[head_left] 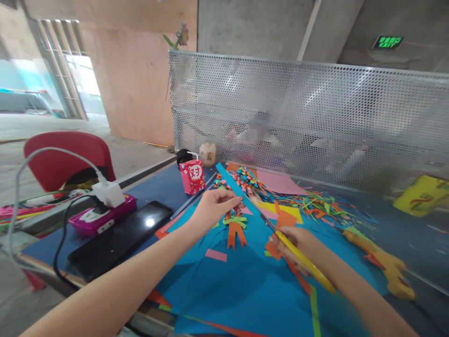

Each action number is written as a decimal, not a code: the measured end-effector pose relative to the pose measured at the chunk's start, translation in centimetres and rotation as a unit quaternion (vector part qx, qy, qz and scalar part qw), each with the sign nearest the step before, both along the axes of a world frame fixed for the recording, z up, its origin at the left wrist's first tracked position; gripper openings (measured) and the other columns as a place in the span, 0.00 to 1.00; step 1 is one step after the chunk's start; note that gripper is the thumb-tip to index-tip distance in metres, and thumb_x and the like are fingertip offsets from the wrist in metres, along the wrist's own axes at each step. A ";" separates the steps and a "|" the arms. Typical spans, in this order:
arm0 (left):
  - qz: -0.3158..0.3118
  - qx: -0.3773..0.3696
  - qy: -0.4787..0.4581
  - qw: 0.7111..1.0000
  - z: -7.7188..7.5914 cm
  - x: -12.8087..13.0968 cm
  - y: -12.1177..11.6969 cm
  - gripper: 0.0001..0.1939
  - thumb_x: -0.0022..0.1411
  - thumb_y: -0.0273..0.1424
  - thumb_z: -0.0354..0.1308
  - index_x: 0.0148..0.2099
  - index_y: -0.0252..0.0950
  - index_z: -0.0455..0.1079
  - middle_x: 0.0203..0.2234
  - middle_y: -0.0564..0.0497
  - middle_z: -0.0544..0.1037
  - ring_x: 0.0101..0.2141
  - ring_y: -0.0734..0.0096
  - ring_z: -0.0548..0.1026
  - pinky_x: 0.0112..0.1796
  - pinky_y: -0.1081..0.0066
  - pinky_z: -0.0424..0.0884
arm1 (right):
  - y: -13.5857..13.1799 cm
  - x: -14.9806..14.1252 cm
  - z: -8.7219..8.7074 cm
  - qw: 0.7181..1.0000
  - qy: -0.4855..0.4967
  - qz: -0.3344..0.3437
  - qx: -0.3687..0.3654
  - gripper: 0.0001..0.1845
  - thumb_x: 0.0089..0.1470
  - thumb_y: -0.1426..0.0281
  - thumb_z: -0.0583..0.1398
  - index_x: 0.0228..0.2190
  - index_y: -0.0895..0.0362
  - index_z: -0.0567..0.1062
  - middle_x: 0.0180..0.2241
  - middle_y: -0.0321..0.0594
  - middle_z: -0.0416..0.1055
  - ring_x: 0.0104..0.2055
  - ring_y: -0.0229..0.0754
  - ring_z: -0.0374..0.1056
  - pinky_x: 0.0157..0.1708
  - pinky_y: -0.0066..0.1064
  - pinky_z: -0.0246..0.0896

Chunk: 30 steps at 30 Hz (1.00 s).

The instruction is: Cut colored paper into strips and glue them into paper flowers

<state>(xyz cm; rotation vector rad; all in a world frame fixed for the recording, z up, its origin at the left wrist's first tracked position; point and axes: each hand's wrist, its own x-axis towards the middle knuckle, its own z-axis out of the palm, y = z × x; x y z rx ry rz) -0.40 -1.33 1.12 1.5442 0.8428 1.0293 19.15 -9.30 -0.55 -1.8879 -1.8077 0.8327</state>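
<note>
A narrow blue paper strip [229, 177] slants above the middle of a paper-strewn desk [147, 184], pinched between the fingers of a person's left hand [219, 201]. The right hand [296, 243] has its fingers wrapped around yellow-handled scissors [308, 264], their blades pointing at the strip's near end; whether they touch it cannot be made out. Just below the left hand sits an orange-and-green paper bow [236, 229], near a small pink paper rectangle [216, 255] on broad blue sheets [224, 292]. Beyond lie a heap of multicolored paper bits [247, 177] and a tangle of shreds [324, 205]. A yellow glue gun [384, 262] rests at right; at left are a pink drink carton [192, 177], a black phone [122, 238] and a magenta power strip [105, 217]. A perforated metal screen [305, 103] stands behind the desk, a red chair [68, 152] to its left.
</note>
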 end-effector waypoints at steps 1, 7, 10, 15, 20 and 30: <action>0.001 0.000 0.001 1.000 0.0 0.0 0.0 0.13 0.48 0.38 0.59 0.24 0.31 0.70 0.21 0.49 0.76 0.18 0.80 0.67 0.21 0.77 0.63 | 0.0 -0.1 0.1 1.000 0.006 -0.004 -0.008 0.15 0.46 0.57 0.53 0.21 0.56 0.62 0.10 0.26 0.50 0.10 0.29 0.47 0.11 0.24 0.41; -0.013 0.014 0.010 1.000 -0.5 0.0 0.3 0.12 0.49 0.38 0.58 0.25 0.32 0.71 0.21 0.50 0.75 0.19 0.80 0.67 0.22 0.77 0.63 | -0.1 -0.3 0.4 1.000 0.017 0.004 0.008 0.16 0.45 0.56 0.55 0.22 0.57 0.64 0.09 0.26 0.51 0.10 0.29 0.47 0.12 0.24 0.41; -0.033 0.033 0.008 0.999 -0.9 0.0 0.4 0.12 0.51 0.37 0.57 0.26 0.33 0.71 0.21 0.50 0.75 0.20 0.79 0.67 0.23 0.77 0.63 | -0.1 -0.2 0.2 1.000 0.018 0.014 0.019 0.16 0.45 0.56 0.55 0.21 0.56 0.63 0.09 0.26 0.51 0.10 0.29 0.47 0.12 0.24 0.41; -0.034 0.038 0.011 0.999 -1.0 -0.1 0.5 0.11 0.50 0.37 0.56 0.26 0.33 0.72 0.20 0.51 0.75 0.20 0.79 0.67 0.23 0.76 0.63 | -0.1 -0.3 0.1 1.000 0.014 0.006 0.021 0.17 0.47 0.56 0.54 0.20 0.56 0.62 0.09 0.25 0.50 0.10 0.28 0.47 0.11 0.24 0.41; -0.034 0.034 0.006 0.999 -0.9 -0.1 0.3 0.12 0.51 0.37 0.56 0.26 0.33 0.71 0.21 0.51 0.75 0.20 0.79 0.67 0.23 0.77 0.63 | -0.2 -0.4 0.2 1.000 0.006 0.007 0.027 0.16 0.47 0.57 0.54 0.20 0.56 0.62 0.08 0.26 0.50 0.10 0.29 0.47 0.12 0.24 0.41; -0.037 -0.003 -0.004 0.999 -0.6 0.5 -0.2 0.10 0.49 0.34 0.58 0.23 0.32 0.69 0.21 0.50 0.76 0.20 0.79 0.69 0.22 0.78 0.63 | -0.2 -0.5 0.4 1.000 0.015 0.009 0.021 0.16 0.47 0.56 0.53 0.19 0.54 0.60 0.10 0.28 0.52 0.12 0.31 0.48 0.13 0.25 0.42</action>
